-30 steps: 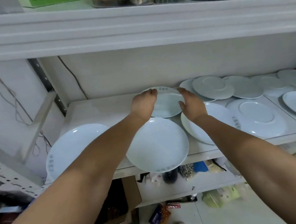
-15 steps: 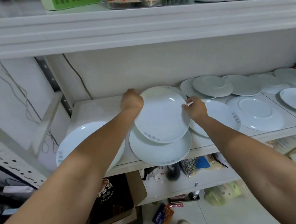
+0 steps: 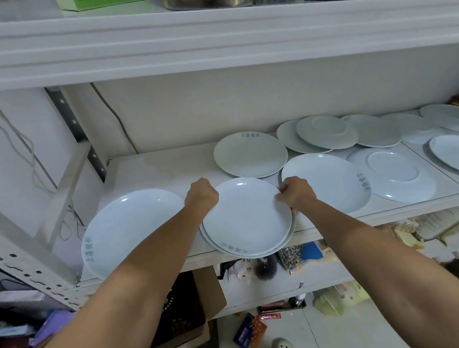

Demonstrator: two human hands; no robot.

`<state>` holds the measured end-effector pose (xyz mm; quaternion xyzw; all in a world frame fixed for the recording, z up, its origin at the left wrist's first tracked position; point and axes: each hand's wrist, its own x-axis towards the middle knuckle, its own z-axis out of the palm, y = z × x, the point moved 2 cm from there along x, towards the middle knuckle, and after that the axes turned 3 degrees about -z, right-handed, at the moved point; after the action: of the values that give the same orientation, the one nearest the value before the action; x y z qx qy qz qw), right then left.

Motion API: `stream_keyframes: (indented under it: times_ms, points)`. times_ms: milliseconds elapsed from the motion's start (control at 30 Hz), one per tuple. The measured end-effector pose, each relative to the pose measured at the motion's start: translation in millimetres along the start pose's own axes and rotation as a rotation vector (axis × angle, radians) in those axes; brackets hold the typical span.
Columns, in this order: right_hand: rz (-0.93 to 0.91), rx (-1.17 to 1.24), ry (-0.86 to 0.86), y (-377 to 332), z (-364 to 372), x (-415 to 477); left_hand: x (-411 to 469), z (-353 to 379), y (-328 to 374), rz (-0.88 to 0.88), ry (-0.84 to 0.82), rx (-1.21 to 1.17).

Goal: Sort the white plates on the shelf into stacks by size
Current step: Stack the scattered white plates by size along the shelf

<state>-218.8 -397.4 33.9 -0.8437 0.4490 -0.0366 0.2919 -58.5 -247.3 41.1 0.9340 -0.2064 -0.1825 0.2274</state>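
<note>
Single wide-angle view from the person's head, facing forward and down onto the shelf [image 3: 149, 169] at close range. The left hand [image 3: 200, 196] and right hand [image 3: 298, 194] meet the top plate [image 3: 246, 218] near centre. The upper shelf [image 3: 205, 39] bounds the frame above, the floor [image 3: 360, 332] below.

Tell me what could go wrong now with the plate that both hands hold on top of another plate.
1. The top plate and the lower plate stick out over the shelf edge; when the left hand and right hand let go, they might tip off.
2. The top plate sits slightly off centre, so it could slide.
</note>
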Motion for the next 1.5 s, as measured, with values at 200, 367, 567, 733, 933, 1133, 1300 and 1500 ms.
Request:
stream_keyframes:
  times_ms: [200, 367, 567, 733, 933, 1133, 1300, 1500]
  points:
    - [-0.005, -0.138, 0.041, -3.0, -1.0, 2.2, -1.1, 0.0, 5.9, 0.073, 0.069, 0.155]
    - [-0.038, -0.229, 0.065, -0.7, -4.4, 4.0, 2.0, -1.5, 9.5, 0.135, 0.129, 0.267]
    - [-0.001, -0.126, 0.045, 1.9, -6.2, 7.0, 3.6, 4.1, 11.3, 0.132, 0.087, 0.287]
    - [0.026, -0.089, 0.008, 3.4, -5.3, 11.7, 3.5, 10.2, 19.2, 0.120, 0.056, 0.328]
    - [0.047, -0.082, -0.054, 5.3, -1.1, 17.6, 6.4, 17.1, 16.6, 0.064, -0.013, 0.287]
    - [0.036, -0.001, -0.060, 5.9, 0.3, 22.9, 13.5, -1.6, 29.5, 0.055, -0.071, -0.010]
    - [0.057, 0.163, -0.043, 9.4, -7.4, 26.9, 18.4, -13.3, 38.8, 0.015, -0.049, -0.175]
    - [0.174, 0.519, -0.018, 18.5, -18.5, 33.1, 21.8, 0.7, 48.7, -0.150, -0.104, -0.472]
